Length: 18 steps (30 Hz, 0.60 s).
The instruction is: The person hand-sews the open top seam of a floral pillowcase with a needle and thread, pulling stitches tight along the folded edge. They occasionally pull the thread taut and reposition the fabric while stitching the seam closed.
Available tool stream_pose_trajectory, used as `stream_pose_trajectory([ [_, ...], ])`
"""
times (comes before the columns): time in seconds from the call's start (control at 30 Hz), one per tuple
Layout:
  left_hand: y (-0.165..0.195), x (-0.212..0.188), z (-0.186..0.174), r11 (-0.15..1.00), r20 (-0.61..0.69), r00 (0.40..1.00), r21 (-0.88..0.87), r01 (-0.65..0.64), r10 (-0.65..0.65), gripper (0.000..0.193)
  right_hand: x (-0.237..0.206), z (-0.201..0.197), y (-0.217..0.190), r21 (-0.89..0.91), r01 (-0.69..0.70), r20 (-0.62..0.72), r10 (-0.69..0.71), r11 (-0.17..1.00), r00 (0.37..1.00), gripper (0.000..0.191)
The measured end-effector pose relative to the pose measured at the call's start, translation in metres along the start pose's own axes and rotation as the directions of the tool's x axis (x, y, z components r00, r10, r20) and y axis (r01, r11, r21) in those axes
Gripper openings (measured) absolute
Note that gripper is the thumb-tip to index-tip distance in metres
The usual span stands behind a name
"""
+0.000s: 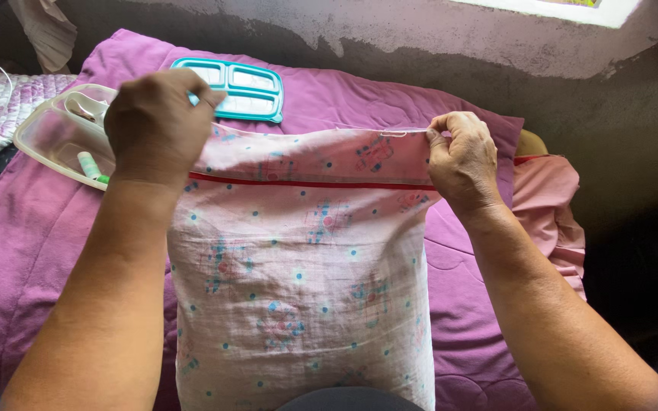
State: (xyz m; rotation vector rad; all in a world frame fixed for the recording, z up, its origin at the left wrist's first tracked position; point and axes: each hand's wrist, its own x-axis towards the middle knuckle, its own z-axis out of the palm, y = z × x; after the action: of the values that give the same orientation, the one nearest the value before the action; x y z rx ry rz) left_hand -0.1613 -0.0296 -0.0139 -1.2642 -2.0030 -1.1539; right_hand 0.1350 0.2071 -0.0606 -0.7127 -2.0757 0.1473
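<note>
I hold up a pale pink printed pillowcase (pixel 306 281) with a red zip line across its upper part. My left hand (pixel 155 125) grips its top left corner. My right hand (pixel 462 160) pinches the top right corner, where a thin thread or needle shows at the edge. The cloth hangs stretched between both hands, above a purple quilt (pixel 32 251).
A clear plastic box (pixel 55 137) with thread spools lies at the left on the quilt. A teal compartment lid (pixel 249 91) lies behind the cloth. A pink cloth (pixel 550 198) lies at the right. A grey wall runs behind.
</note>
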Motion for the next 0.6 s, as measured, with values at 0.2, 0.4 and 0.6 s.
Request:
stream_pose_trajectory([
  [0.2, 0.001, 0.012, -0.011, -0.265, 0.619, 0.669, -0.784, 0.562, -0.411, 0.056, -0.006, 0.005, 0.002, 0.000, -0.113, 0.012, 0.113, 0.994, 0.993, 0.005],
  [0.4, -0.015, 0.014, -0.017, -0.719, 0.587, 0.742, -0.662, 0.210, -0.324, 0.065, -0.010, 0.008, 0.009, -0.018, -0.058, -0.016, 0.057, 0.998, 0.998, 0.005],
  [0.6, -0.053, 0.011, -0.038, -0.221, 0.162, 0.798, -0.975, 0.037, -0.581, 0.073, -0.013, 0.009, 0.012, -0.020, -0.045, -0.036, 0.045, 0.999, 0.998, 0.005],
])
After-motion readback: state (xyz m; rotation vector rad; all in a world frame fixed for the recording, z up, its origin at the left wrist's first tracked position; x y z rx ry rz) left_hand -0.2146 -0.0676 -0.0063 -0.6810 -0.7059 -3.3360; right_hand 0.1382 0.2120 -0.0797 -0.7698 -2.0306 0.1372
